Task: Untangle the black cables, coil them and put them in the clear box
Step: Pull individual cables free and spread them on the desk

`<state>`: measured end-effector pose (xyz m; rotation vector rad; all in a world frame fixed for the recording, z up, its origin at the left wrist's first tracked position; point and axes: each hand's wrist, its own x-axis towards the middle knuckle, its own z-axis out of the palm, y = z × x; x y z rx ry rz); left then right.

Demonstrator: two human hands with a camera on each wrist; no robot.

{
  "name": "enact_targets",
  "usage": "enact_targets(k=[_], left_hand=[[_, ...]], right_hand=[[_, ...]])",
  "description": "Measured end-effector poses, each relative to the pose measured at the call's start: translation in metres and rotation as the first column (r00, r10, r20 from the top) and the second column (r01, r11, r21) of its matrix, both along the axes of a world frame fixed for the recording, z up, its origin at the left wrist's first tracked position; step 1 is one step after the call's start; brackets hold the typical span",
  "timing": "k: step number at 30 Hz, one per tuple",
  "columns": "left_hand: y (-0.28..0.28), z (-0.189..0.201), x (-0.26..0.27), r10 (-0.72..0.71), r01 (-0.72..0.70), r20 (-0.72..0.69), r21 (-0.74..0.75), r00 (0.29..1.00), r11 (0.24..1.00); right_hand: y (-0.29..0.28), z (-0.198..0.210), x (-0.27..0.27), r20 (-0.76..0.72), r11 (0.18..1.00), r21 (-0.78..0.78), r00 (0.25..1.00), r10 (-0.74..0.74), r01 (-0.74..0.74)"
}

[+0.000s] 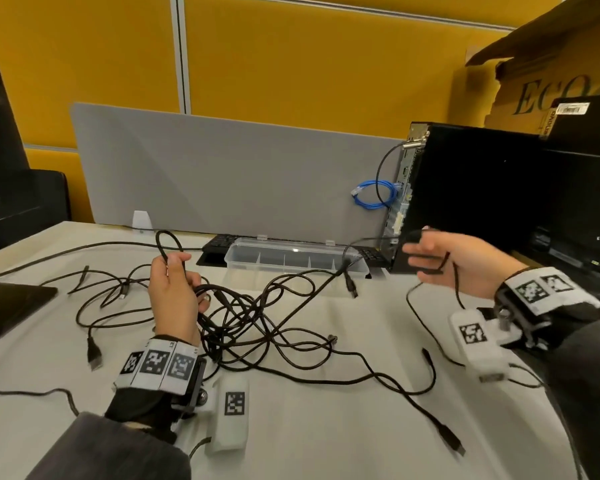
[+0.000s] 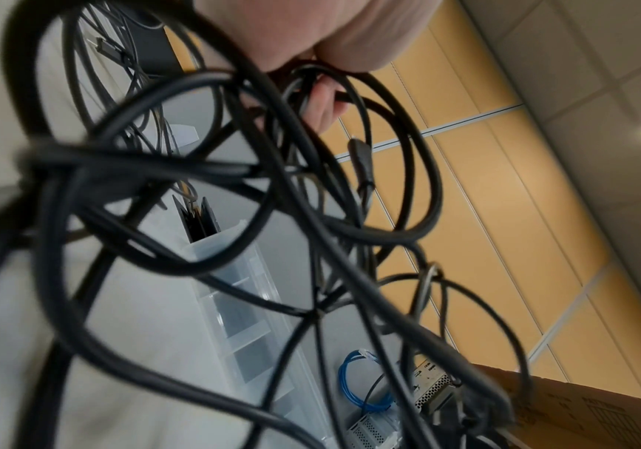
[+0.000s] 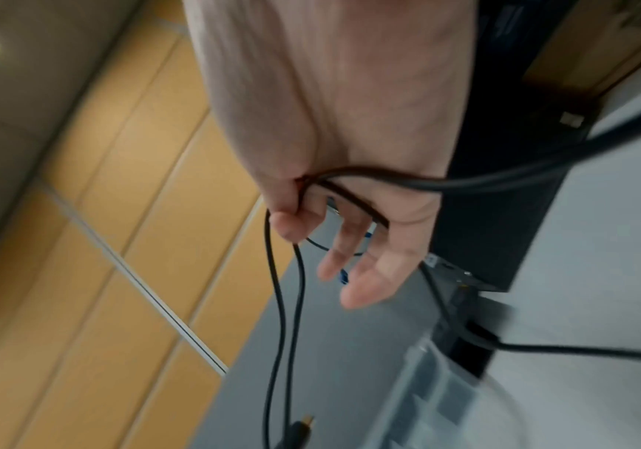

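A tangle of black cables (image 1: 250, 317) lies on the white table, with loose plug ends (image 1: 452, 441) spread around it. My left hand (image 1: 182, 271) grips a few strands at the tangle's left edge, and a loop (image 1: 168, 240) stands up above the fist. In the left wrist view the left hand (image 2: 311, 39) has cable loops (image 2: 203, 170) hanging from it. My right hand (image 1: 440, 258) is raised at the right with one black cable (image 1: 454, 282) wrapped over the palm. In the right wrist view the thumb (image 3: 292, 224) pins that cable (image 3: 284, 303), fingers extended. The clear box (image 1: 291, 258) stands open behind the tangle.
A black computer tower (image 1: 465, 202) stands just right of the box, a blue cable (image 1: 374, 194) hanging at its back. A grey divider (image 1: 222, 174) closes off the table's rear, with a keyboard (image 1: 219, 242) below it. A dark flat device (image 1: 11, 303) lies at the left edge.
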<state>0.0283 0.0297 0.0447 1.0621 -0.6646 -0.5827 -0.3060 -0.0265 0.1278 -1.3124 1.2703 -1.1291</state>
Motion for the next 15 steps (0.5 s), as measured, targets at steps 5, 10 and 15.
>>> enact_targets(k=[5, 10, 15], left_hand=[[-0.002, -0.001, 0.002, 0.0, 0.001, -0.063, 0.008, 0.998, 1.0], [-0.003, 0.0, 0.007, 0.074, -0.069, -0.124, 0.045, 0.989, 0.997], [0.002, 0.004, 0.003, 0.062, -0.061, -0.126, 0.011, 0.99, 0.998]], right_hand=[[-0.013, 0.026, -0.006, 0.483, 0.972, -0.135, 0.87, -0.104, 0.191], [-0.029, 0.032, -0.024, 0.831, 0.869, -0.015, 0.49, -0.264, 0.495], [-0.021, 0.025, -0.004, 0.284, 0.843, -0.305, 0.887, -0.363, 0.442]])
